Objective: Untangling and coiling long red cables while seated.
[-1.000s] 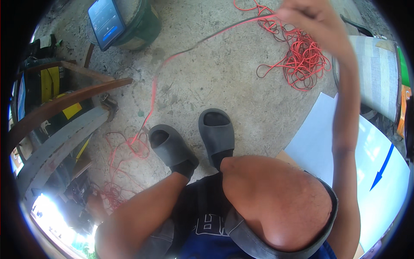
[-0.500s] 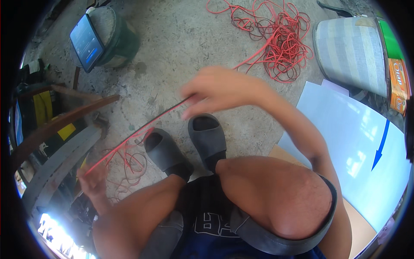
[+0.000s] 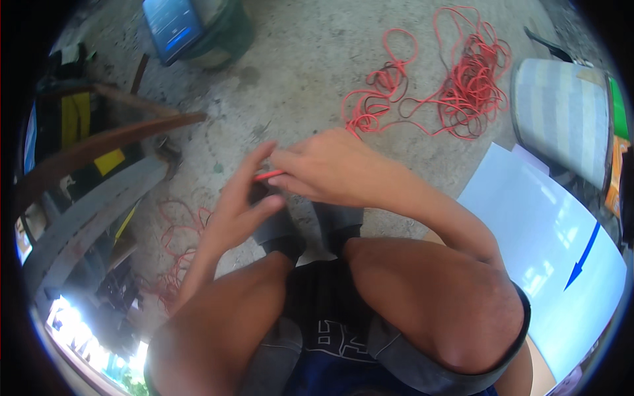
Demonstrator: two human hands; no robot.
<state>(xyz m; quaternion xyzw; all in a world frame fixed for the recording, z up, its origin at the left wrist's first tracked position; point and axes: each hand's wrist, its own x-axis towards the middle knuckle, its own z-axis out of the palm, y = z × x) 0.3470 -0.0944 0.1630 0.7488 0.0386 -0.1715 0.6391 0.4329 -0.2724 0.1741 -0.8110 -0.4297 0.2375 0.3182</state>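
Observation:
A short end of red electrical wire [image 3: 268,175] pokes out from the pinched fingers of my right hand [image 3: 330,168], above my feet. Close against that end is my left hand [image 3: 234,204], its fingers stretched and its thumb apart, slightly blurred; it does not appear to grip the wire. From beyond my right hand, loose loops of red and dark wire [image 3: 376,109] run over the floor to a bigger tangled heap of wire [image 3: 472,86]. More wire loops [image 3: 178,244] lie beside my left leg, partly behind my left forearm.
A tablet [image 3: 173,30] rests on a dark green bucket [image 3: 224,39] at the far left. A striped round container [image 3: 561,112] stands on the right, above a glossy white board [image 3: 548,244] with a blue arrow. A rusty metal bar [image 3: 125,148] juts in from the left.
My left hand has come up from the lower left to meet my right hand, and no wire stretches between them now. Extra wire loops lie beside the far heap. The view has shifted.

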